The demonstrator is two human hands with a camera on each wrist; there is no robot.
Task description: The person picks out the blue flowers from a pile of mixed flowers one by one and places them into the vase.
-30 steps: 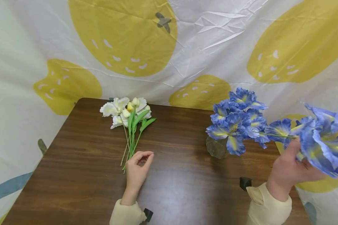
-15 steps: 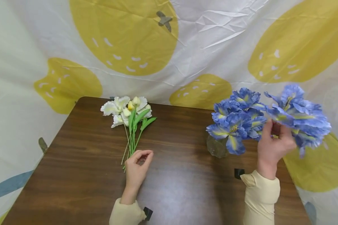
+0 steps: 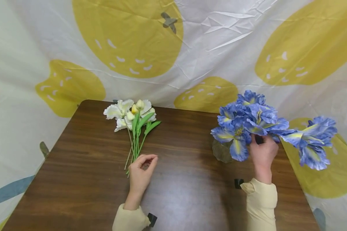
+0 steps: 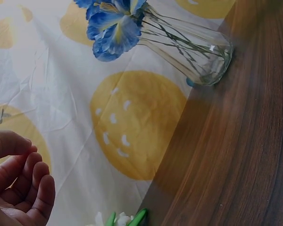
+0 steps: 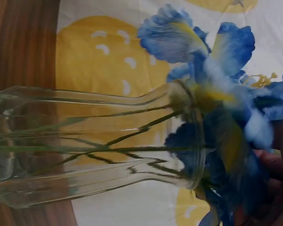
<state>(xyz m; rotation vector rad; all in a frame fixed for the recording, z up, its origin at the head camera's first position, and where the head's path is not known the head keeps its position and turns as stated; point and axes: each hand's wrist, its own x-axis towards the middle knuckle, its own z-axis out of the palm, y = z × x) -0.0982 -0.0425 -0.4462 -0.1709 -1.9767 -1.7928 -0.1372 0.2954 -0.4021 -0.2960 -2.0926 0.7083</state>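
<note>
In the head view, a bunch of blue artificial irises (image 3: 234,125) stands in a clear glass vase (image 3: 221,151) at the right of the table. My right hand (image 3: 264,155) pinches a blue iris stem just below the blooms, beside the vase's mouth; the grip itself is mostly hidden by petals. One blue bloom (image 3: 316,141) leans out to the right past the table edge. Several green stems cross inside the vase (image 5: 92,136) in the right wrist view. My left hand (image 3: 141,175) holds nothing, its fingers loosely curled, by the stem ends of white flowers (image 3: 122,110).
White and yellow tulips (image 3: 134,110) with green leaves lie with the white flowers at the table's back left. A fruit-print cloth (image 3: 208,61) hangs behind the brown wooden table (image 3: 185,144). Black straps (image 3: 152,220) show at both cuffs.
My right hand has moved left from beyond the table's right edge to the vase, bringing blue irises against the bunch there. The left hand has stayed in place.
</note>
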